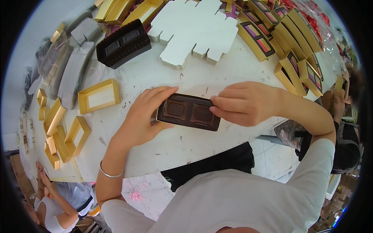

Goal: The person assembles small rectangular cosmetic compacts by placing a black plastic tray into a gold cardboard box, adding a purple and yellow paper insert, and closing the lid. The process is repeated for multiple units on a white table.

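Observation:
A dark brown plastic tray (189, 112) with two squarish recesses lies level between my hands, above the white table (151, 155). My left hand (140, 110) grips its left end, fingers along the far edge and thumb at the near side. A thin pale edge shows there; whether a box surrounds the tray I cannot tell. The fingertips of my right hand (246, 103) pinch the tray's right end. Left of my left hand sits an open gold box (99, 101) with a white inside.
Nested dark trays (126, 52) and white die-cut card pieces (194, 29) stand beyond my hands. Gold boxes with dark, pink-windowed fronts (258, 44) crowd the far right. Gold frames (62, 141) and grey plastic stacks (75, 73) lie left. Other people (58, 206) sit at both sides.

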Tool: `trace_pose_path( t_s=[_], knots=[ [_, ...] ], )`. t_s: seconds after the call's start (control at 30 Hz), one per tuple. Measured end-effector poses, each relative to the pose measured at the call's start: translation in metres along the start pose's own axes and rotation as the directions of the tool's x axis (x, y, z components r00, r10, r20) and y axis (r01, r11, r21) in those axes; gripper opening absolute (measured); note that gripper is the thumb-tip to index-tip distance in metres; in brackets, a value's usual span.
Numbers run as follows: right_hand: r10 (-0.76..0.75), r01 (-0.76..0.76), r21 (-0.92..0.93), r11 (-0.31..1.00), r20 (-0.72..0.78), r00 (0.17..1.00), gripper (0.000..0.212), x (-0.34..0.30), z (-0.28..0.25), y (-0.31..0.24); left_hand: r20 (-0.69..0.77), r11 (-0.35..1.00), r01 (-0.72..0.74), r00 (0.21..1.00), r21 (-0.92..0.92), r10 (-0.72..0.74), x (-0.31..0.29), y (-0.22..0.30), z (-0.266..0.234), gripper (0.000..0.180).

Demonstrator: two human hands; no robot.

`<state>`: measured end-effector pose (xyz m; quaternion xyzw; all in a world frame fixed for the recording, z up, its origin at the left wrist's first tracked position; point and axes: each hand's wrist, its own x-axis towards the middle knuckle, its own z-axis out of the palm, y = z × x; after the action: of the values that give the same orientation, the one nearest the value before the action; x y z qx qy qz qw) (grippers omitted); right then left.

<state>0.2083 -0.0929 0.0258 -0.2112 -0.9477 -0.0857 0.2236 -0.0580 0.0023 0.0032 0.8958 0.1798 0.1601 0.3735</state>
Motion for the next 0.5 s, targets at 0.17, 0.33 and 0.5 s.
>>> trace_pose_path(
  t_s=[0.17,0.33,0.5],
  knots=[
    [-0.029,0.029,0.005,1.0,0.211,0.977,0.026,-0.001,-0.006,0.004,0.019,0.999,0.014,1.0,-0.052,-0.013,0.001,-0.002,-0.003,0.075],
    [0.224,-0.273,0.112,0.956,0.326,0.919,0.081,-0.018,0.009,-0.042,0.006,1.0,0.024,1.0,0.009,-0.024,0.002,0.003,-0.002,0.074],
    [0.28,-0.34,0.208,0.917,0.269,0.921,0.081,-0.016,0.008,-0.041,-0.003,0.999,0.015,1.0,0.05,-0.015,0.0,0.002,0.0,0.075]
  ],
)
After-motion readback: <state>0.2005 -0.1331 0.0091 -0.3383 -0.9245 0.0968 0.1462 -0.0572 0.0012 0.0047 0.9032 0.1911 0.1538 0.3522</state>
